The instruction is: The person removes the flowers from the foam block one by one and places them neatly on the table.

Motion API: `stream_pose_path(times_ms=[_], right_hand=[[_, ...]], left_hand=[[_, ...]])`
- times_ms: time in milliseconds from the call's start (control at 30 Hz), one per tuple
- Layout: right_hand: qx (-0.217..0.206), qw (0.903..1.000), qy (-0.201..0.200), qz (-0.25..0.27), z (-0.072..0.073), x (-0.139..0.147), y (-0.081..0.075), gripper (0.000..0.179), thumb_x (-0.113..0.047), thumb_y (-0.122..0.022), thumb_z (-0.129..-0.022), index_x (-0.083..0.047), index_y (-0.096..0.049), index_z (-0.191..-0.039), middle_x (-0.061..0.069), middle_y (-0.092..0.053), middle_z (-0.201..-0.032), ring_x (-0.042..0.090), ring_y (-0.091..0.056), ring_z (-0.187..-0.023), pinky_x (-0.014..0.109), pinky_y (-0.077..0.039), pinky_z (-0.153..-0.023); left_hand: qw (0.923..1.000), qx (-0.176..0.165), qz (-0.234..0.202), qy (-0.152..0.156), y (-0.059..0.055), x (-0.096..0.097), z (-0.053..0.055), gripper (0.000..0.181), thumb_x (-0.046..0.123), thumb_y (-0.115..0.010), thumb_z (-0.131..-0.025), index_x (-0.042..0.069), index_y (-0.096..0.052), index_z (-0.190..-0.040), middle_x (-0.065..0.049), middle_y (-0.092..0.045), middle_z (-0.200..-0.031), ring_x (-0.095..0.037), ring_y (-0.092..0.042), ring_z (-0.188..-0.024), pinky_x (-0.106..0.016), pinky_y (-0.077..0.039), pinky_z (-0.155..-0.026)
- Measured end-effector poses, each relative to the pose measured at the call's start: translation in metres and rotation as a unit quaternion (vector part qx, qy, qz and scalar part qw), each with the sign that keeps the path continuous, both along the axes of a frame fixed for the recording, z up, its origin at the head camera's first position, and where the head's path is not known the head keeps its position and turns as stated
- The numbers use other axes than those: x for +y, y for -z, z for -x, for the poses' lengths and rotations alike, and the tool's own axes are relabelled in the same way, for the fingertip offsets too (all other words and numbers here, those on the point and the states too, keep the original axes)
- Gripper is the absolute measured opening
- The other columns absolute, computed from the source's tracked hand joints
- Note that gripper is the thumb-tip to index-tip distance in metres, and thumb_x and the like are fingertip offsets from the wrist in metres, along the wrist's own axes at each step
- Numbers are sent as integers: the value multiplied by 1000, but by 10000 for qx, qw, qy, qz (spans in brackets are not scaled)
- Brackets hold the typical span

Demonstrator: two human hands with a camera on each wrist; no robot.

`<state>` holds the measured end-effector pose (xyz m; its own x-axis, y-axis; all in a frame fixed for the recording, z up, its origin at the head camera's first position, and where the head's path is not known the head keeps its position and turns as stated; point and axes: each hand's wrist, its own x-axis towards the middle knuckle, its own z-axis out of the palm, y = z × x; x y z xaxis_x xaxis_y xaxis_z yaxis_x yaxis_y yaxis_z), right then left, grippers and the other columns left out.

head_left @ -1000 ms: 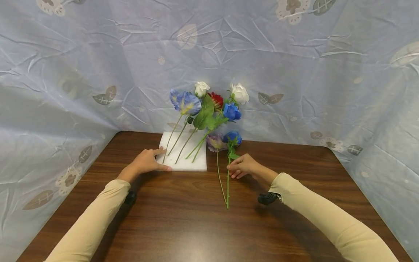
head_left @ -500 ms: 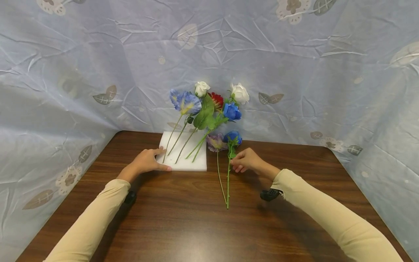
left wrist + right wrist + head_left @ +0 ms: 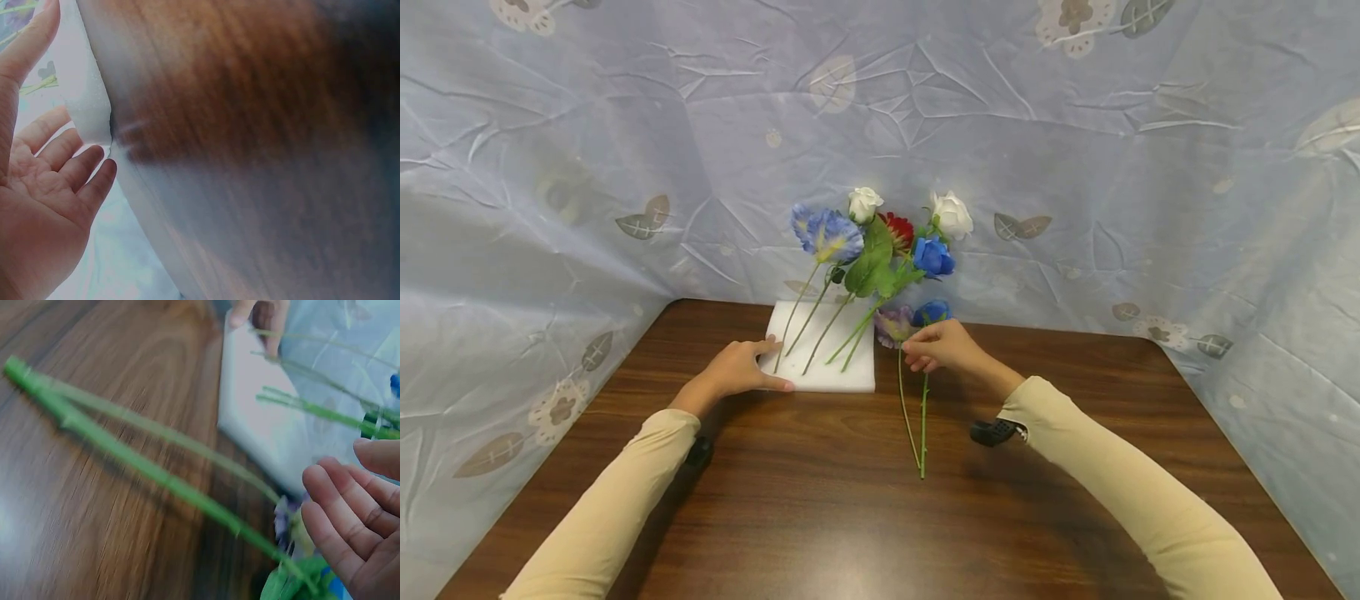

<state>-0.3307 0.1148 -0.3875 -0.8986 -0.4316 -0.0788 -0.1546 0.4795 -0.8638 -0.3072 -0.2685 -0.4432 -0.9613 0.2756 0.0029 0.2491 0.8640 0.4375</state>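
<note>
My left hand [image 3: 733, 368] grips the near left corner of a white foam block [image 3: 850, 381], the thumb at its front edge and the fingers along its left side. Stuck upright in the foam are artificial flowers: a pale blue blossom [image 3: 827, 234], white roses, a red flower [image 3: 898, 231] and a blue rose [image 3: 933, 257]. Right of the block lie a purple flower [image 3: 891, 325] and another blue rose [image 3: 931, 312], stem ends toward me. My right hand [image 3: 943, 346] hovers over these two, fingertips at the purple flower's stem just below its blossom. Nothing shows between the loosely bent fingers [image 3: 337, 506].
The brown wooden table [image 3: 820, 508] reaches back to a patterned blue-grey cloth [image 3: 737, 125] hanging behind and at both sides. The upright stems lean right, their blossoms standing high behind the lying flowers.
My right hand has left the blue rose's stem, moving up and then left to the purple flower. Both lying flowers stay in place, and my left hand has not moved.
</note>
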Motion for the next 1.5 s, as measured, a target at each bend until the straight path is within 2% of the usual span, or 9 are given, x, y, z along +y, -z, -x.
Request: stream_pose_path(times_ms=[167,233,433,667,800,1000,1267,1500], right_hand=[[132,9988,-78,475,-5,-26,-8,30,-17,-69,-99,8,-73,-116,22,-78,-97,27,-78,-83,52,-62,-82],[104,9976,-70,679,-7,-38,-10,31,-15,-68,-99,9,-71,-117,23,-77,-98,26,-78,-83,58,-59,-86],[85,9945,-73,1041,-8,-68,-13,28,-14,-69,-98,7,-72,-116,21,-78,-100,25,-78,-85,57,-58,-89],[-178,9874,-102,1566,-2,-96,-12,35,-13,-71,-96,9,-68,-123,23,-76,-109,28,-77,-95,55,-56,-97],[-352,9823,-53,1841,0,-111,-13,32,-12,-72,-95,6,-70,-122,25,-74,-114,29,-76,-100,54,-55,-100],[-444,9781,95,2031,2,-132,-11,36,-12,-71,-96,6,-67,-128,23,-71,-124,32,-73,-110,46,-56,-100],[-612,9722,337,2235,8,-149,-12,31,-9,-66,-99,3,-68,-128,23,-70,-127,34,-70,-116,43,-55,-102],[-776,9665,510,2392,17,-156,-10,37,-7,-66,-99,6,-63,-133,23,-68,-130,34,-68,-120,42,-54,-104]], left_hand=[[10000,-20,-45,-33,0,-1,0,103,64,-83,-73,4,-49,-150,-22,-40,-158,-47,-47,-139,-60,-44,-110],[10000,-22,-38,-40,1,-1,0,103,64,-83,-73,4,-49,-151,-22,-40,-158,-47,-46,-139,-60,-44,-110],[10000,-27,-35,-27,3,-2,0,103,64,-83,-74,4,-49,-150,-22,-40,-158,-47,-46,-140,-59,-43,-110],[10000,-52,-30,-74,2,0,0,101,62,-84,-73,5,-51,-149,-21,-42,-156,-46,-48,-139,-58,-44,-111],[10000,-51,-3,-72,1,1,2,101,62,-84,-73,4,-51,-149,-22,-43,-155,-46,-49,-138,-57,-45,-110],[9999,-125,62,-65,-1,1,4,102,64,-83,-73,4,-51,-149,-22,-42,-156,-47,-48,-138,-58,-44,-110],[9998,-110,138,-51,-4,3,6,103,65,-84,-72,4,-52,-148,-22,-43,-155,-46,-48,-138,-58,-44,-111],[9998,-128,132,-40,-6,4,5,100,62,-84,-73,5,-52,-148,-20,-43,-155,-44,-48,-140,-56,-43,-112]])
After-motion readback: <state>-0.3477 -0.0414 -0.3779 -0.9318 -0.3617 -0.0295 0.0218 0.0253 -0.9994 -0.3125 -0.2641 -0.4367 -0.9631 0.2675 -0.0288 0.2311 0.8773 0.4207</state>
